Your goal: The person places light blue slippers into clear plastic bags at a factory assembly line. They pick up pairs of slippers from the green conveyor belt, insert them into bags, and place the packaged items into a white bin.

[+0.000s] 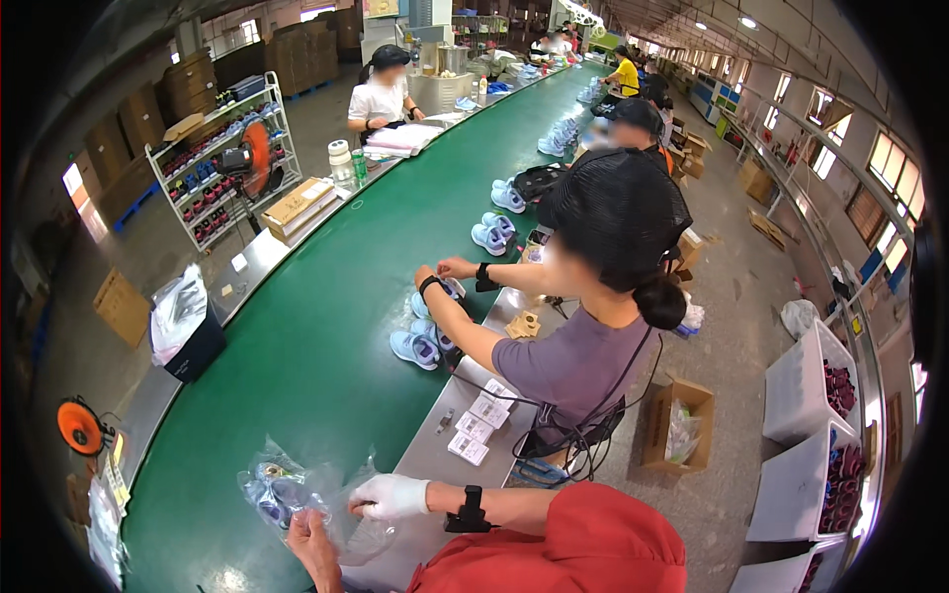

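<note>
Above the green conveyor belt (297,395), at the bottom of the view, my left hand (312,542) pinches the edge of a clear plastic bag (346,484). Light blue and purple shoes (280,496) show through the plastic, partly hidden by its glare and folds. My right hand (393,496), in a white glove with a black strap at the wrist, is closed on the loose side of the same bag, right of the shoes. A red sleeve (603,534) covers my upper right arm.
A co-worker in a purple shirt (573,366) handles light blue shoes (415,346) ahead on the right. White labelled cards (476,427) lie on the metal side table. A dark bin (188,341) and an orange fan (81,427) stand left; a cardboard box (677,425) sits right.
</note>
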Tool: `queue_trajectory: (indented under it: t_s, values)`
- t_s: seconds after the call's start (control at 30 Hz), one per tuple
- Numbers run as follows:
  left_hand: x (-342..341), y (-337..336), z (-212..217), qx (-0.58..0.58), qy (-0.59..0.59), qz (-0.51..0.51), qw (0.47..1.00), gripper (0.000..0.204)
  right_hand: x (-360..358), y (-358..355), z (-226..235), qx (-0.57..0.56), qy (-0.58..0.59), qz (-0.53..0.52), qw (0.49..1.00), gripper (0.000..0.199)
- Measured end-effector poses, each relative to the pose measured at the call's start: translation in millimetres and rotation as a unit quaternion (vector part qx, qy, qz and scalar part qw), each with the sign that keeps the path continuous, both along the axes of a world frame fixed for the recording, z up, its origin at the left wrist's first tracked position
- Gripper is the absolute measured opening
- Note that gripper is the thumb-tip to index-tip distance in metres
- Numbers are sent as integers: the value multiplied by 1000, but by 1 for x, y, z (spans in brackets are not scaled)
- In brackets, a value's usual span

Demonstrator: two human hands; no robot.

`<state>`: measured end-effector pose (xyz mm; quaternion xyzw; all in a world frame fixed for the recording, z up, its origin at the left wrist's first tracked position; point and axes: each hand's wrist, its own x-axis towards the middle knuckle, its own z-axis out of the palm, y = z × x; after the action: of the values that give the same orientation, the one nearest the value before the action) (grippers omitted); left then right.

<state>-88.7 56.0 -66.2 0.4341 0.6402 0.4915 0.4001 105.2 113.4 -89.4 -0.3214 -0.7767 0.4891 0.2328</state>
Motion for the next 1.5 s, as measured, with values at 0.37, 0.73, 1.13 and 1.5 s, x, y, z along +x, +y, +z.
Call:
queue_trajectory:
  t_s: [0.37,0.73,1.13,1.5]
  values:
    - [-13,-18,-2,-35,-89,38,995,15,28,-14,31,-184,132,-135,964,27]
    - [-32,-31,-26,-38,-129,11,991,16,40,-40,2,-129,49,-174,975,23]
    - [-32,-35,-27,-46,-142,-5,989,14,45,-61,3,-73,-13,-198,977,25]
    - [-25,-36,-20,-33,-169,19,985,17,49,-65,6,-70,-87,-172,979,26]
